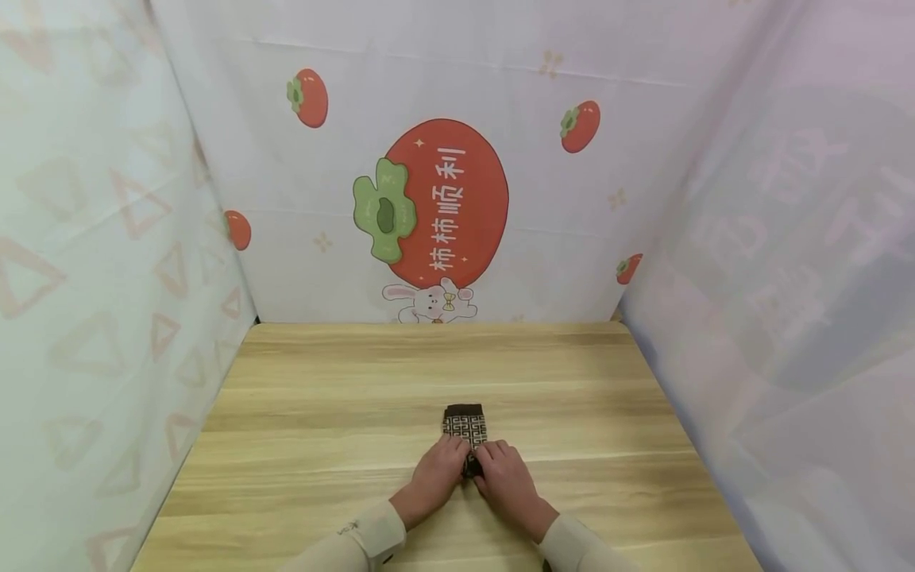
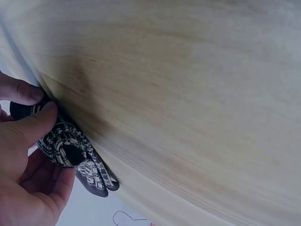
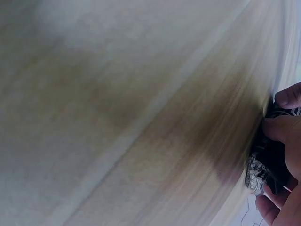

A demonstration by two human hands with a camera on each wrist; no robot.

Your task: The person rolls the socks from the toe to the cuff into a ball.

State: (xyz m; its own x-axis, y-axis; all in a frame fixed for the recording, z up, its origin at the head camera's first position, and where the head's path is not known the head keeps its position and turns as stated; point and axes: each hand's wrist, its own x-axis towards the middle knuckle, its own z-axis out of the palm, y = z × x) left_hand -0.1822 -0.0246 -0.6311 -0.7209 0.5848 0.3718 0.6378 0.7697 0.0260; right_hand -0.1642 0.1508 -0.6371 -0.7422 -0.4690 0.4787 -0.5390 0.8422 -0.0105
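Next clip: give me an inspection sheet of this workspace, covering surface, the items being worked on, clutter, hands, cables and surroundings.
Surface: light wooden table, grain running side to side.
Work items: one dark patterned sock lying on the table, its near end under the hands, far end with a plain dark band.
Clutter: nothing seen.
Hands: left hand and right hand side by side on the sock's near end; the wrist views show fingers and thumb of each pinching the fabric. Pale sleeves at both wrists.
Cables: nothing seen.
Surroundings: printed cloth backdrop with red fruit and a rabbit behind the table; pale cloth walls at both sides.
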